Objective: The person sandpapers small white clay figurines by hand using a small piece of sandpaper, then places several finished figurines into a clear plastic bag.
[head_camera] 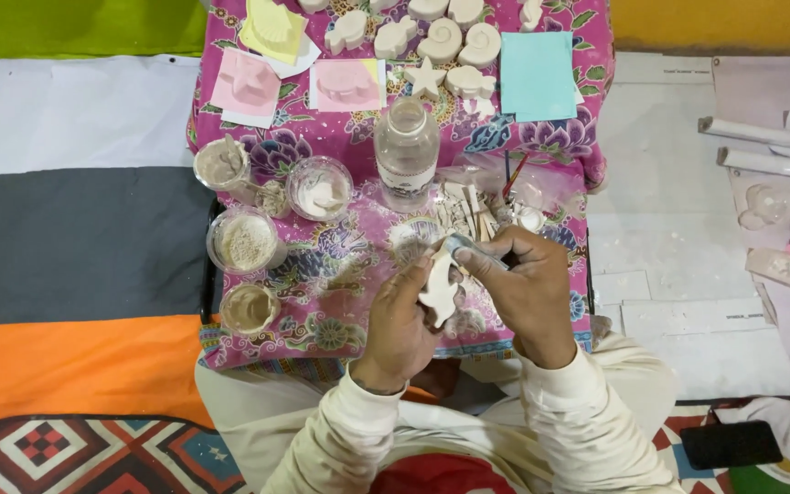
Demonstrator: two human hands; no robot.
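Note:
My left hand (pixel 401 322) grips a small white plaster figure (pixel 440 287), holding it upright over the near edge of a low table covered in a pink flowered cloth (pixel 322 137). My right hand (pixel 525 288) pinches a thin metal tool (pixel 468 247) whose tip touches the top of the figure. Both hands are close together, fingers curled. Cream sleeves cover both forearms.
Several plastic cups of powder and paste (pixel 245 240) stand at the table's left. A clear bottle (pixel 406 151) stands in the middle, wooden sticks (pixel 468 215) beside it. White plaster shells and a star (pixel 425 79) lie at the far edge with pink, yellow and blue moulds. A black phone (pixel 731 444) lies at lower right.

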